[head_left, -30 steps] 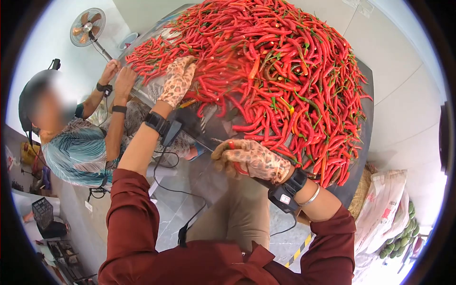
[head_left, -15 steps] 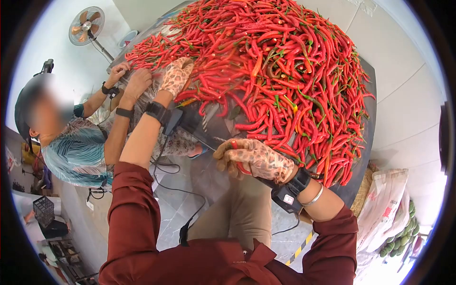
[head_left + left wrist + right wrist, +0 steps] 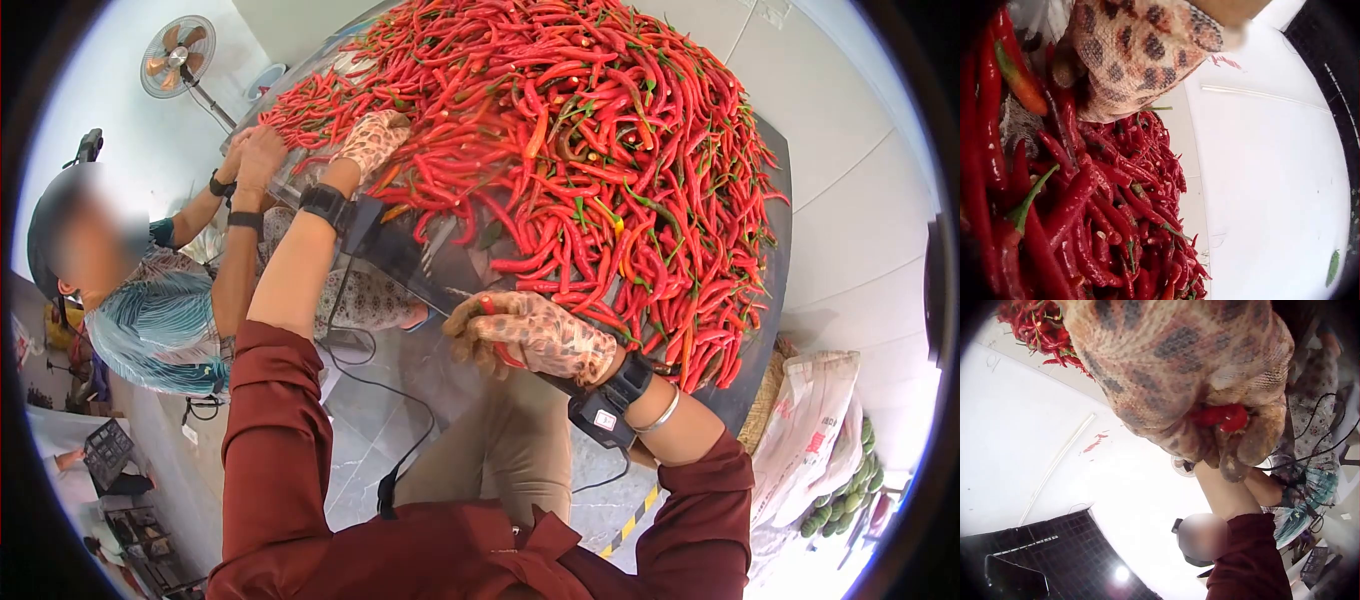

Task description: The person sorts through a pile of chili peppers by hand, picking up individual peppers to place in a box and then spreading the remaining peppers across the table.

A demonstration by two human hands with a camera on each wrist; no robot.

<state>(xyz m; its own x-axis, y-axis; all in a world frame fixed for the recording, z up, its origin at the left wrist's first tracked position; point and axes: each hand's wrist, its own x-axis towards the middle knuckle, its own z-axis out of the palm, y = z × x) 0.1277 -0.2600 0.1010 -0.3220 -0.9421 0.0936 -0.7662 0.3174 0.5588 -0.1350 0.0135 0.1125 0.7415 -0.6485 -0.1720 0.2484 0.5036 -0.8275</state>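
Note:
A big heap of red chili peppers (image 3: 620, 150), several with green stems, covers the dark tabletop (image 3: 765, 190). My left hand (image 3: 372, 140), in a spotted glove, reaches down to the loose chilies at the heap's left side. In the left wrist view a stained glove fingertip (image 3: 1069, 67) lies right at a red chili; the other fingers are hidden, and I cannot tell if they grip one. Near the table's front edge my right hand (image 3: 545, 335), gloved alike, holds a red chili pepper (image 3: 1225, 417) in its curled fingers. Its red end pokes out by the fingertips.
Another person (image 3: 160, 310) sits at the left with both hands at the table edge. A standing fan (image 3: 178, 57) is behind them. White sacks (image 3: 805, 425) and green produce (image 3: 845, 490) lie on the floor at the right. A black cable (image 3: 400, 405) hangs below my left wrist.
My left hand has shifted slightly farther into the chilies. The right hand keeps its hold with almost no movement. The other person's hands moved toward the table, then back left and together.

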